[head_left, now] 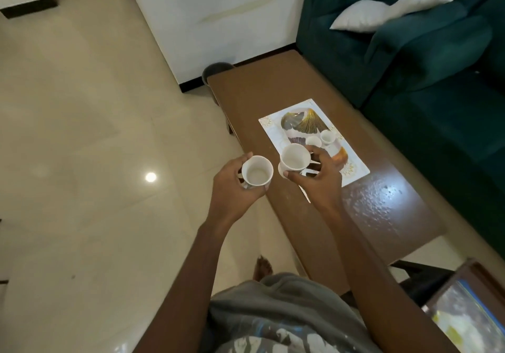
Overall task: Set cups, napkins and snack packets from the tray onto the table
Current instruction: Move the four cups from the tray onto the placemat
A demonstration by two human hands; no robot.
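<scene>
- Your left hand (235,183) has its fingers wrapped round the side of a white cup (257,170), mouth up, held off the table's near edge over the floor. Upright, so it can go straight down on its base.
- Your right hand (317,177) pinches a second cup (295,157) by its lower wall, thumb in front and fingers behind, above the near end of the tray (270,127). It looks lifted clear, but I can't tell for sure.
- Two more small cups (313,141) (328,136) stand on the tray, touching or nearly so.
- The tray sits mid-table (273,90); bare wood on both sides gives you landing room.
- No napkins or snack packets in view; possibly hidden behind your right hand.
</scene>
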